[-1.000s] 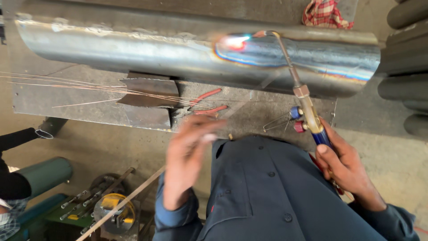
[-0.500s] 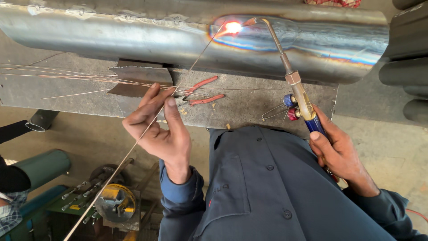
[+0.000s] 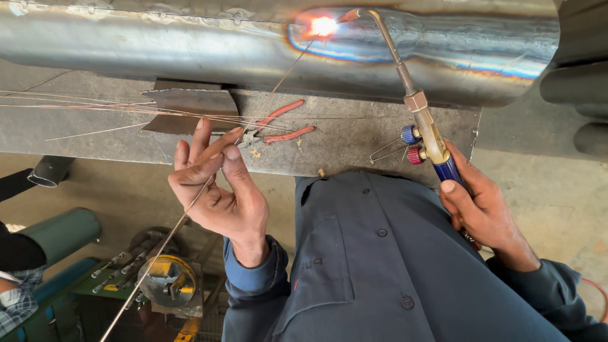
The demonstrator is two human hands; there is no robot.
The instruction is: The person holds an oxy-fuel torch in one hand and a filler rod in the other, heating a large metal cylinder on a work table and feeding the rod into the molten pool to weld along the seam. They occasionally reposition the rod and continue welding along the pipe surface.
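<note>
Right now the right hand point(image 3: 481, 212) is wrapped around the blue handle of a gas torch point(image 3: 425, 130), fingers closed on it, and its bent nozzle puts a bright flame spot point(image 3: 323, 26) on the top of the long steel pipe point(image 3: 190, 47) that lies along the far edge of the bench point(image 3: 354, 136). The left hand point(image 3: 218, 187) pinches a thin filler rod point(image 3: 253, 117) between thumb and forefinger, the other 3 fingers spread apart; the rod runs up across the bench so that its tip sits just beside the glowing spot.

Several risks seem likely. Lingering heat could burn through the pipe wall, since rainbow discolouration already spreads around the spot. A light 2-finger pinch on such a long, whippy rod may let the tip wander off the molten spot or stick to the metal. Loose spare rods point(image 3: 95, 107) fan across the bench's left end, near the rod in hand, and could snag it. Red-handled pliers point(image 3: 278, 126) lie by the bench's near edge, under the rod's line, another thing to catch on. Bare hands near the heat invite burns.
</note>
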